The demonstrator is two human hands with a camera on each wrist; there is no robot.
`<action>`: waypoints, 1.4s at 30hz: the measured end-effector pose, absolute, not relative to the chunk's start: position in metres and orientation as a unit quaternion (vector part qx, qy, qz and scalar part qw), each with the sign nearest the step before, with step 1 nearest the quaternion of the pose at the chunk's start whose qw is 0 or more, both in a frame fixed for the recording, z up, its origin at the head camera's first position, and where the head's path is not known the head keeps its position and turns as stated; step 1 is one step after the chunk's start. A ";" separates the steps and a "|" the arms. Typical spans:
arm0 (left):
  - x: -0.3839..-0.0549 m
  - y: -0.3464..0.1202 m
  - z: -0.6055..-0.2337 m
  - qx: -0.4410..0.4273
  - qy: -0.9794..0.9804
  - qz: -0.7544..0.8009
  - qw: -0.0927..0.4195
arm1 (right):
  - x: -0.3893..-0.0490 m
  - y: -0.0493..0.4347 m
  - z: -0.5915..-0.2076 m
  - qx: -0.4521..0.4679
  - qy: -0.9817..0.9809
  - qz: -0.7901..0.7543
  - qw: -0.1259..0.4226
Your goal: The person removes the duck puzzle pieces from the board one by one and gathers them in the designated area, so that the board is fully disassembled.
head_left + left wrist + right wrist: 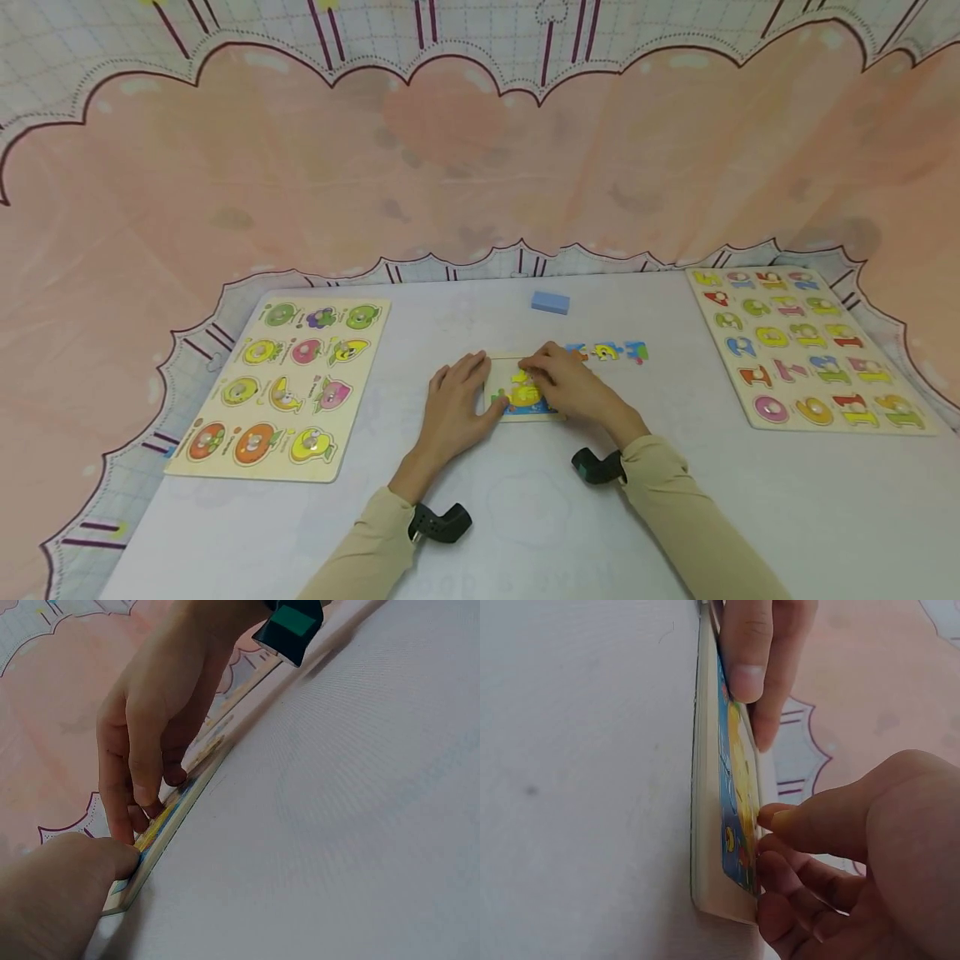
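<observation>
A small wooden jigsaw board lies on the table between the hands, its picture a yellow duck-like figure above blue. My left hand rests along the board's left side, fingers extended and thumb on the picture's lower left. Bent fingers of my right hand reach down to the upper part of the picture; in the right wrist view the thumb touches near the yellow area. Whether a piece sits between these fingertips is hidden. Behind the right hand lie several loose jigsaw pieces in a row.
A blue block lies farther back. At left is a wooden fruit puzzle board; at right, a wooden number puzzle board. The white table ends at a patterned cloth behind. Each wrist wears a black camera mount.
</observation>
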State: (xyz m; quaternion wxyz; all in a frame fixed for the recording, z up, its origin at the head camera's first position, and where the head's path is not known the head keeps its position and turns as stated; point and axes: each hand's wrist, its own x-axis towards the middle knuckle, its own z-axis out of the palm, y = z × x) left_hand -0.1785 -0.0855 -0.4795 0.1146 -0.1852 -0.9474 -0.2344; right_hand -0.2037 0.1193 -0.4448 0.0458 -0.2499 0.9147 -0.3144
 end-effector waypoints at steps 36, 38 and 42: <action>-0.180 -0.086 -0.480 -0.185 -0.948 -0.235 0.111 | -0.201 0.119 -0.451 -0.251 0.879 -0.404 0.027; -0.180 -0.086 -0.480 -0.185 -0.948 -0.236 0.111 | -0.200 0.117 -0.451 -0.245 0.876 -0.415 0.022; -0.179 -0.086 -0.480 -0.186 -0.947 -0.236 0.112 | -0.200 0.114 -0.451 -0.219 0.872 -0.437 0.019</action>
